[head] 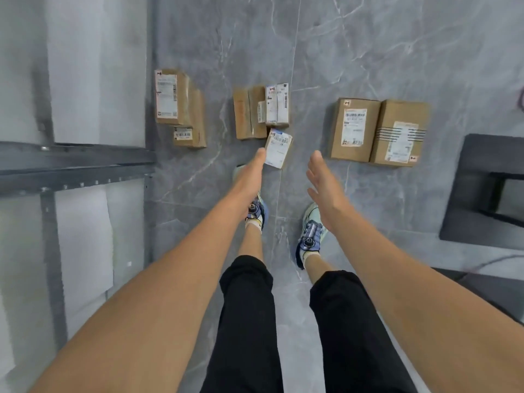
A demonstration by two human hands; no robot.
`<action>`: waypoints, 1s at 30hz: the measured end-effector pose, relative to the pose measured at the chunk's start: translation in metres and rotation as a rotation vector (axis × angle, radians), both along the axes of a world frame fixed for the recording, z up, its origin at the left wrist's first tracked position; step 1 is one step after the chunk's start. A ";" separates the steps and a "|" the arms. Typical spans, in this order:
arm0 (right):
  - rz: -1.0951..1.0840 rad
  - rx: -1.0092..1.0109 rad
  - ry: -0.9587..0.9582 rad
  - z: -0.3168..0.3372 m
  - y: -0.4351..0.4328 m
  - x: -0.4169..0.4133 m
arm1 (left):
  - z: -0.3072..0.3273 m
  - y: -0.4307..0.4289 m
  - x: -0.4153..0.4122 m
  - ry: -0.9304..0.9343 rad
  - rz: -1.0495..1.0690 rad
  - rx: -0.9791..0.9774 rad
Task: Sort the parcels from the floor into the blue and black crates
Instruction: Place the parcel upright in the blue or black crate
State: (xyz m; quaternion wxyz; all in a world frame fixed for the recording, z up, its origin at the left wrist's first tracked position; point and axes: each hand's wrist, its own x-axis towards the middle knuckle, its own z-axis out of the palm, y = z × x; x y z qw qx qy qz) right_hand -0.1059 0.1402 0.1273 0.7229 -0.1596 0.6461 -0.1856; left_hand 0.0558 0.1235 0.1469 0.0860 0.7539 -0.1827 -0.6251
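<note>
Currently both hands are released: left hand [253, 171] near the small parcel [278, 148] at frame centre, right hand [323, 182] apart. Risk: a one-sided pinch may drop it. No crates identifiable; remaining parcels lie on the floor [368, 52]

small parcel [278, 148] before middle parcels [261, 110] | two-box stack [179, 107] left | box pair [378, 132] right

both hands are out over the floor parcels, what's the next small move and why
Probably close both hands on the small tilted parcel. The left hand already has its fingertips at that parcel's near edge, the right hand is open and empty just beside it, and it lies nearest the feet, loose from the bigger boxes.
</note>
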 end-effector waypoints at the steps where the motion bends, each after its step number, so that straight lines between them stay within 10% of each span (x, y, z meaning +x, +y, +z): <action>1: -0.005 0.020 0.012 -0.025 -0.003 0.003 | -0.026 -0.007 0.001 -0.005 -0.023 0.014; 16: -0.160 0.260 0.102 -0.286 -0.054 0.062 | -0.288 -0.072 0.041 0.020 -0.090 0.144; 30: -0.119 0.190 0.037 -0.270 -0.050 0.070 | -0.273 -0.052 0.044 0.179 -0.011 0.130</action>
